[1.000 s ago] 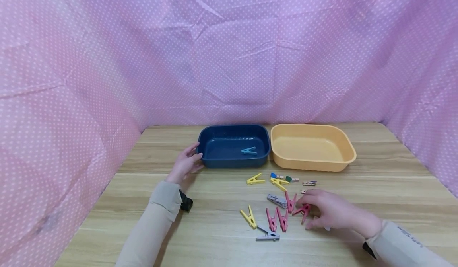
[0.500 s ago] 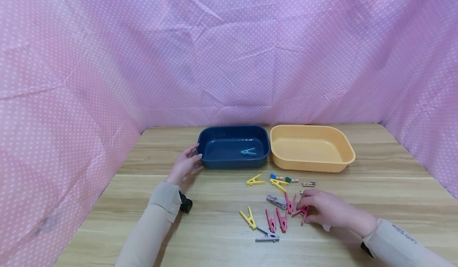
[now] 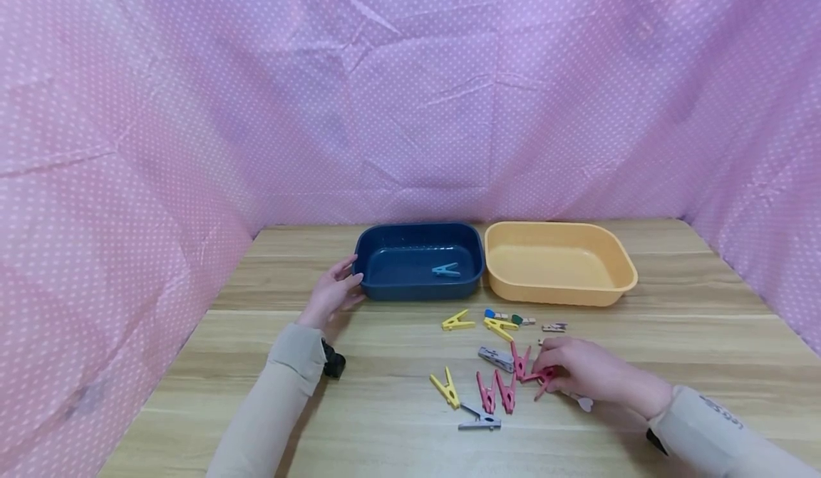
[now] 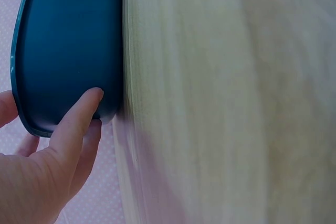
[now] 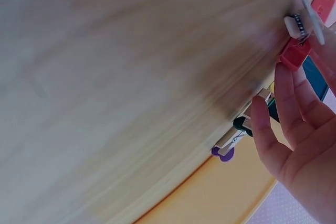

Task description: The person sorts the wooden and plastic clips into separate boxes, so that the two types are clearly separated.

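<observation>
My left hand (image 3: 328,298) rests against the left end of the dark blue tray (image 3: 423,292); in the left wrist view its extended fingers touch the outer wall and rim. Inside that tray lies a light blue clothespin (image 3: 445,270). My right hand (image 3: 596,372) pinches a red clothespin (image 3: 545,377) low over the table, its fingertips covering part of it. A small wooden clothespin with a white heart (image 3: 585,404) shows just under that hand. Nearby lie several red clothespins (image 3: 505,394), partly touching one another, and a grey patterned clothespin (image 3: 497,358).
A yellow-orange tray (image 3: 564,297) stands right beside the blue one. Yellow clothespins (image 3: 458,321) and a grey one (image 3: 479,419) are scattered across the wooden table (image 3: 372,407). Small wooden clothespins with coloured tops (image 3: 522,320) lie before the trays. Pink dotted cloth (image 3: 410,107) hangs behind.
The red clothespin at my right fingertips has turned slightly, and that hand has closed in on it. More of the white heart clothespin shows. My left hand stays at the blue tray.
</observation>
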{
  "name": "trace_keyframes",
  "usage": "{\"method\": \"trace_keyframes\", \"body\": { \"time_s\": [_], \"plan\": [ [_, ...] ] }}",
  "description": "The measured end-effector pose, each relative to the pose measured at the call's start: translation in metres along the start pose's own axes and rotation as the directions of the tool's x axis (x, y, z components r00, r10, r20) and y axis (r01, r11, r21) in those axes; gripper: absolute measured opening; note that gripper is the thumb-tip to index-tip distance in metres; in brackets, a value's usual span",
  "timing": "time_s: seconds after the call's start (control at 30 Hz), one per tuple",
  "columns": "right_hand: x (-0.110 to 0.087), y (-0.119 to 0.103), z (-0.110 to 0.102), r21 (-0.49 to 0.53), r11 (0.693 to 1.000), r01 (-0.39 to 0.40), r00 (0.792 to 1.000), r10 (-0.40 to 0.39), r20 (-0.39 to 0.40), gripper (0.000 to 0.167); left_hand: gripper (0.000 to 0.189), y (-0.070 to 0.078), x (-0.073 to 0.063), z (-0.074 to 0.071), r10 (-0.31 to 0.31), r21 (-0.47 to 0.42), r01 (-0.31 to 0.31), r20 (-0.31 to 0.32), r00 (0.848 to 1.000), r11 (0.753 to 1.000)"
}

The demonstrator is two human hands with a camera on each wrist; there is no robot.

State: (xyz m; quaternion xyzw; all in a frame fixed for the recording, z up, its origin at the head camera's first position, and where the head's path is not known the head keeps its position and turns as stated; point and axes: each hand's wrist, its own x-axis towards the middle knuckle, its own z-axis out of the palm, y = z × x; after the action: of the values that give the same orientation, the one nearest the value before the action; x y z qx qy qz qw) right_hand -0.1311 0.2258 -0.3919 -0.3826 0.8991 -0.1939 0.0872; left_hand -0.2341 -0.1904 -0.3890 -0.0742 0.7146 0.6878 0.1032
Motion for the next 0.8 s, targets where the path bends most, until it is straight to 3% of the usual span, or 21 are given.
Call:
{"method": "trace_keyframes", "body": {
  "time_s": [0.67,0.8],
  "plan": [
    [-0.0013,0.0058,-0.0059,-0.06,0.996,0.067,0.997,-0.07,-0.043,0.019,0.055,-0.0004,0.0001,-0.0006,-0.007,0.001,0.007,-0.006,1.0,1.0],
    [-0.0018,0.0072,-0.007,-0.071,0.991,0.115,0.989,-0.121,-0.087,0.018,0.055,-0.0012,0.0003,-0.0009,-0.005,-0.004,0.005,-0.001,1.0,1.0]
  ]
}}
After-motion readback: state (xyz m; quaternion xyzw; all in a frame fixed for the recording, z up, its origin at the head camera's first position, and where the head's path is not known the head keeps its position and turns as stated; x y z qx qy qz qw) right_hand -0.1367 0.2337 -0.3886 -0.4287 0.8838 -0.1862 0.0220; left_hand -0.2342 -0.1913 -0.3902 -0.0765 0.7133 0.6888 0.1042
